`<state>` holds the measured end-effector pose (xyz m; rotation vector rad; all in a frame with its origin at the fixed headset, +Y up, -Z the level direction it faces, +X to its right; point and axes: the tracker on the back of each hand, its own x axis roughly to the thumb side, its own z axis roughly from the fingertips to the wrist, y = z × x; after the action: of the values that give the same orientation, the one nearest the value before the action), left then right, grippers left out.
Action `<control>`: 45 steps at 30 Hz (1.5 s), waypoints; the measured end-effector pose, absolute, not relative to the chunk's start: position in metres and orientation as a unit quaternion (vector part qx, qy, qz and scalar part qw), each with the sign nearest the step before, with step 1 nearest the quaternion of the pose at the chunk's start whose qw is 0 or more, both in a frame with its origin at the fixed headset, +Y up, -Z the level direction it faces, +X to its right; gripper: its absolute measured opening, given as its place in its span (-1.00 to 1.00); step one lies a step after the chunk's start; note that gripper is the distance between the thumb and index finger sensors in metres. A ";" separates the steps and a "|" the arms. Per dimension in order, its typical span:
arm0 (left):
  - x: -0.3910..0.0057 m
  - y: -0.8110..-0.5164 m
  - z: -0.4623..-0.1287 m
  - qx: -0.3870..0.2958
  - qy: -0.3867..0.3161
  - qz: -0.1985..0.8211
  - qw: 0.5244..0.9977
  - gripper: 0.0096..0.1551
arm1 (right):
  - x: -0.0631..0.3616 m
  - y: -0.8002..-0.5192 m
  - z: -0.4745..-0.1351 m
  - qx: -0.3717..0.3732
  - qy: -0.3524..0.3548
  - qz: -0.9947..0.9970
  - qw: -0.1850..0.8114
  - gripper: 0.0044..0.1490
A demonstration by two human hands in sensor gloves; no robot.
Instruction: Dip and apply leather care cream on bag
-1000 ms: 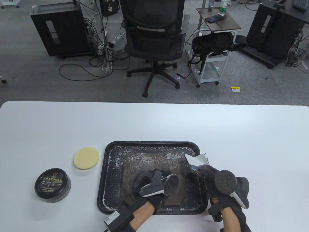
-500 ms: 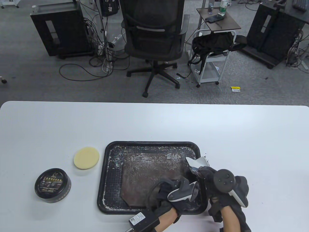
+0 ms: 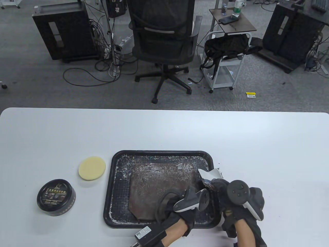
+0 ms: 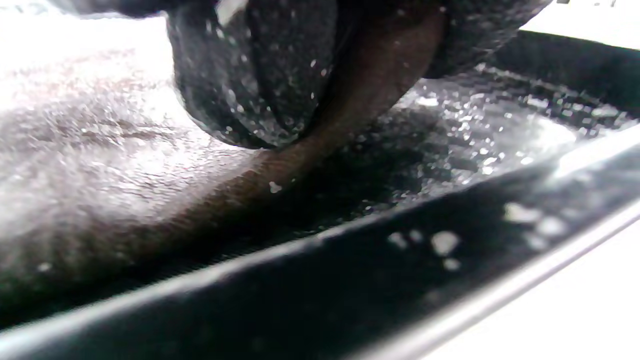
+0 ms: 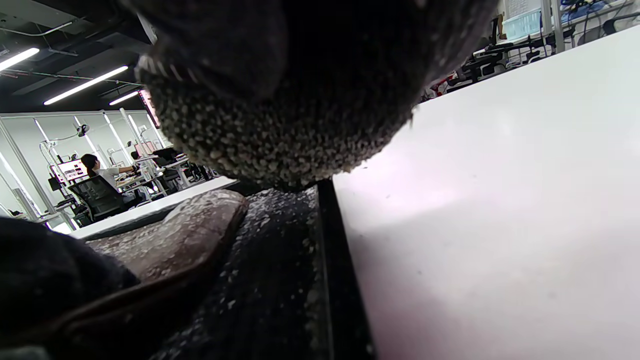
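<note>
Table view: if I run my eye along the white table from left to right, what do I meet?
Black round cream tin → pale yellow sponge pad → black tray holding the brown leather bag → left hand on the bag → right hand at the tray's right edge.

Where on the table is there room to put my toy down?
Bare table lies beyond the tray, and right of the right hand. It's crowded left of the tray, with sponge and cream tin, and inside it, with the bag.
</note>
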<state>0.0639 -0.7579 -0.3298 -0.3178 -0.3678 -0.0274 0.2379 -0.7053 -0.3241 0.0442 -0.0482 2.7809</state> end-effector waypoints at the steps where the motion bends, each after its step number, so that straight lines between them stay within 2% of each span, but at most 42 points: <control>1: 0.062 -0.758 -0.331 -0.155 -0.183 0.000 0.971 -0.32 | 0.238 -0.705 -0.324 0.015 -0.017 0.984 0.179 -0.36; 10: 0.026 -0.749 -0.341 -0.116 -0.171 0.175 0.963 -0.46 | 0.238 -0.706 -0.324 0.012 -0.017 0.983 0.183 -0.36; 17: 0.000 -0.717 -0.336 -0.025 -0.184 0.280 0.942 -0.46 | 0.241 -0.706 -0.324 0.005 -0.027 0.982 0.186 -0.36; 18: -0.003 -0.710 -0.334 0.006 -0.191 0.303 0.934 -0.46 | 0.241 -0.706 -0.324 0.003 -0.029 0.982 0.187 -0.36; 23: -0.014 -0.689 -0.327 0.068 -0.198 0.378 0.902 -0.46 | 0.246 -0.703 -0.322 -0.017 -0.049 0.979 0.195 -0.36; 34: -0.027 -0.660 -0.305 0.222 -0.227 0.452 0.833 -0.46 | 0.251 -0.697 -0.318 -0.026 -0.101 0.974 0.201 -0.36; 40: -0.043 -0.665 -0.309 0.250 -0.191 0.529 0.788 -0.46 | 0.252 -0.694 -0.317 -0.027 -0.119 0.971 0.207 -0.36; 45: -0.055 -0.678 -0.320 0.215 -0.144 0.547 0.796 -0.45 | 0.251 -0.695 -0.317 -0.024 -0.121 0.971 0.206 -0.36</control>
<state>-0.0547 -0.6780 -0.3195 0.4608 -0.3097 1.1748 0.2512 -0.6952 -0.3174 -0.0678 -0.3370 2.7050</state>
